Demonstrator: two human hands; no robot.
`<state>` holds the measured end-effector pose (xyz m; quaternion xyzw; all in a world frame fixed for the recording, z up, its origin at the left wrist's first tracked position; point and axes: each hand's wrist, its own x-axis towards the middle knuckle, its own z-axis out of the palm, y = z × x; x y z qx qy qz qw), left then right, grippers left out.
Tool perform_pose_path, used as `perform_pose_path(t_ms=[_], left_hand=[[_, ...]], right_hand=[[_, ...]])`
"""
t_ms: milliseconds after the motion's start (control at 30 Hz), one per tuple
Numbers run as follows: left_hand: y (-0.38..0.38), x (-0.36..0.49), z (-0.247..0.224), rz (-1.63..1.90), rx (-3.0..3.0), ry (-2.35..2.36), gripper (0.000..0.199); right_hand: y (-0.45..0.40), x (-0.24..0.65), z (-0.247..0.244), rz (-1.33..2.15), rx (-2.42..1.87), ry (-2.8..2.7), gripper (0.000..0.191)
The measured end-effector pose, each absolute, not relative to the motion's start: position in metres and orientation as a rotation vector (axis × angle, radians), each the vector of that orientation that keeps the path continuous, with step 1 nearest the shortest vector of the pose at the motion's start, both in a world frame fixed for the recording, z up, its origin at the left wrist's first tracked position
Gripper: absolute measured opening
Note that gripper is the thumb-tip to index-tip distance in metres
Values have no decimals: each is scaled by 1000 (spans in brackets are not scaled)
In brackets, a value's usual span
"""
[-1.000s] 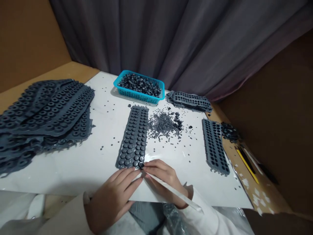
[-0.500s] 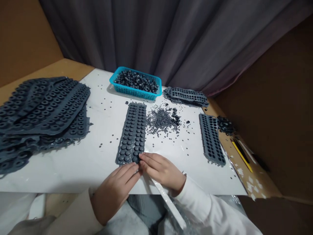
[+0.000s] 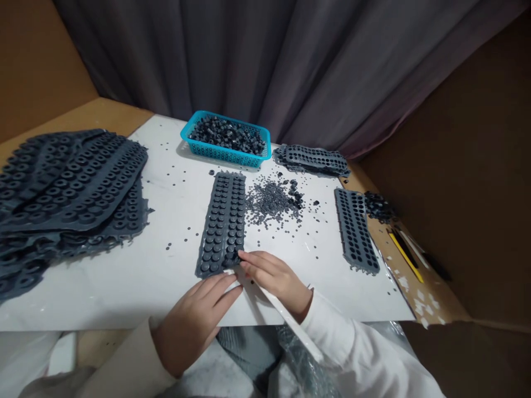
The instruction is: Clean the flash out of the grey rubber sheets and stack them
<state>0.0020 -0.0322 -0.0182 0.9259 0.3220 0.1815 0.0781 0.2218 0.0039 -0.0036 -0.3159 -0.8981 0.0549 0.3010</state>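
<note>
A dark grey rubber sheet [image 3: 225,221] with rows of raised round knobs lies lengthwise on the white tabletop before me. My left hand [image 3: 199,309] is at its near edge, fingers stretched out, fingertips close to or on the sheet's corner; the thumb is hidden. My right hand [image 3: 276,282] is closed round a long white stick [image 3: 296,331], which runs back under the palm towards my lap. The right fingertips are at the sheet's near right corner, by the last knobs. What the fingertips pinch there is too small to tell. Small grey discs [image 3: 271,200] lie heaped right of the sheet.
A blue basket [image 3: 226,152] full of small dark rubber pieces stands at the back. Knobbed sheets [image 3: 83,182] are piled at the left. Punched sheets [image 3: 313,160] lie stacked back right, another punched sheet [image 3: 357,231] nearer. A yellow cutter [image 3: 405,257] lies at far right.
My right hand has moved slightly away from me along the sheet and apart from the left fingertips. A small dark piece now shows on the table below the right fingers. The view has shifted slightly.
</note>
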Motion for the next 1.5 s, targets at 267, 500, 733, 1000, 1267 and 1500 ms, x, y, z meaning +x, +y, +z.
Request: perform_pose_path(t_ms=[267, 500, 733, 1000, 1267, 1500], left_hand=[[-30, 5, -15, 731, 2895, 904, 31], [-28, 7, -13, 628, 2900, 949, 33], [-29, 10, -15, 700, 2908, 991, 39], [-30, 16, -15, 825, 2888, 1017, 44], [-29, 12, -15, 757, 2863, 985, 42], [-31, 13, -16, 756, 2872, 1012, 43]], right_hand=[[0, 228, 2, 664, -844, -2087, 19], [-1, 230, -5, 752, -783, -2189, 19], [2, 229, 0, 214, -689, -2541, 20], [16, 233, 5, -220, -586, -2657, 14], [17, 232, 3, 541, -842, -2144, 19], [12, 226, -4, 683, -795, -2182, 19]])
